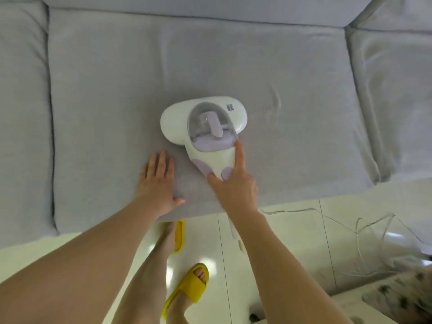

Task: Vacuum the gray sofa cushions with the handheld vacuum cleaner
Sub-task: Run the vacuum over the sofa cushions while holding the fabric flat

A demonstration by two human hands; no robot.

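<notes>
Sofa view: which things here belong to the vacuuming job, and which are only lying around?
Belong to the job: vacuum cleaner, gripped by the right hand; sofa cushion, with the left hand flat on it; cord.

Lying around: yellow slippers on the feet; patterned rug.

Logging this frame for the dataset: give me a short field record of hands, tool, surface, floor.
surface: gray sofa cushion, middle seat
tool: white and lilac handheld vacuum, head flat on the cushion
right hand: grips the vacuum's handle, index finger straight along its side
left hand: flat on the cushion, left of the vacuum, not touching it
floor: white tiles, cord, yellow slippers
</notes>
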